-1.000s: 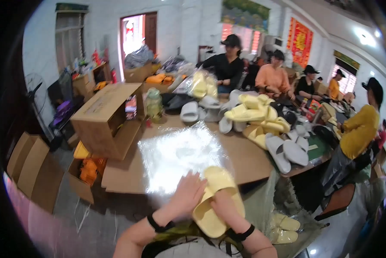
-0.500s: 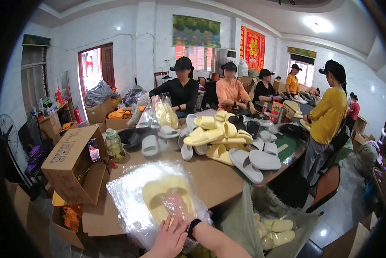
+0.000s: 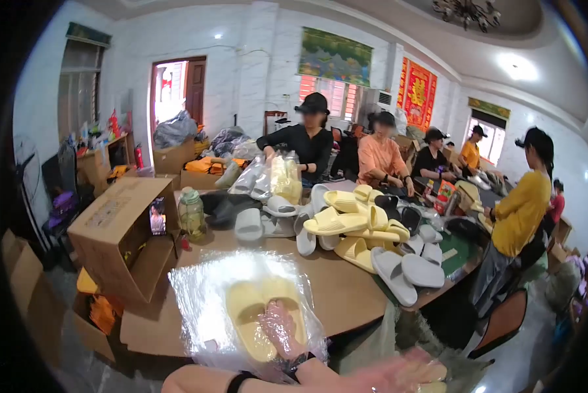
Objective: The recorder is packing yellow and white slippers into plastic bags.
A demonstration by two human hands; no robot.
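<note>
A pair of yellow slippers (image 3: 247,321) lies inside a clear plastic bag (image 3: 199,308) at the table's near edge. My right hand (image 3: 282,331), with a black band at its wrist, is inside the bag, closed on the slippers. My left arm crosses over the right one. Smeared by motion, my left hand (image 3: 399,376) is at the lower right, over more yellow slippers (image 3: 433,388) in a pale green sack (image 3: 379,337); its fingers are not clear.
A pile of yellow slippers (image 3: 336,224) and grey slippers (image 3: 423,270) covers the table's middle. An open cardboard box (image 3: 114,203) holding a phone (image 3: 157,216) stands left, beside a glass jar (image 3: 192,215). Across the table a person in black (image 3: 317,144) handles bagged slippers.
My left hand has left the bag's mouth and swung right, across my right arm, to the sack. My right hand stays in the bag on the slippers. The whole view has shifted.
</note>
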